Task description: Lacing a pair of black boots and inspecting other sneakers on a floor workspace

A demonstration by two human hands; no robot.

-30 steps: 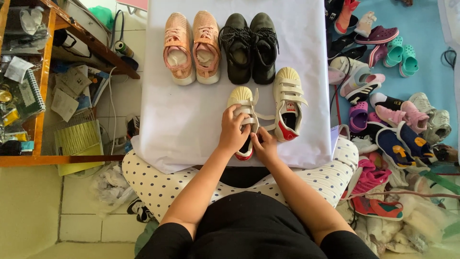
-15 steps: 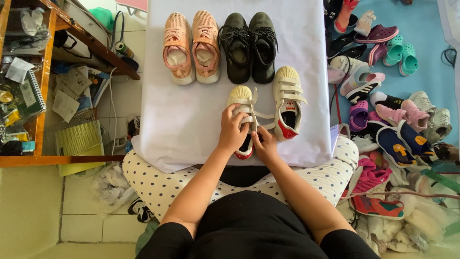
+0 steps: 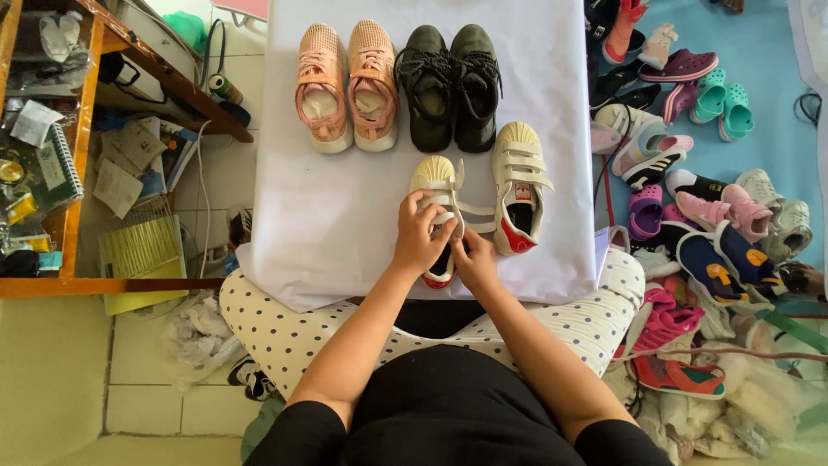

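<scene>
Cream and red: the strap sneaker (image 3: 438,207) lies toe-away on the white sheet (image 3: 336,216) covering the worktop, near its front edge.
Left hand (image 3: 420,237): grip closed over that sneaker's middle, fingers curled on a strap.
Right hand (image 3: 473,259): grip pinched narrow at the sneaker's near side, by the heel opening.
Matching sneaker (image 3: 517,185): just to the right, straps loose, one strap reaching across toward the held shoe.
Far row: pink knit sneakers (image 3: 347,85) side by side; black lace-up sneakers (image 3: 450,85) beside them.
Right floor: pile of mixed children's shoes (image 3: 690,198) on blue matting.
Left: wooden shelf (image 3: 78,173) with papers.
</scene>
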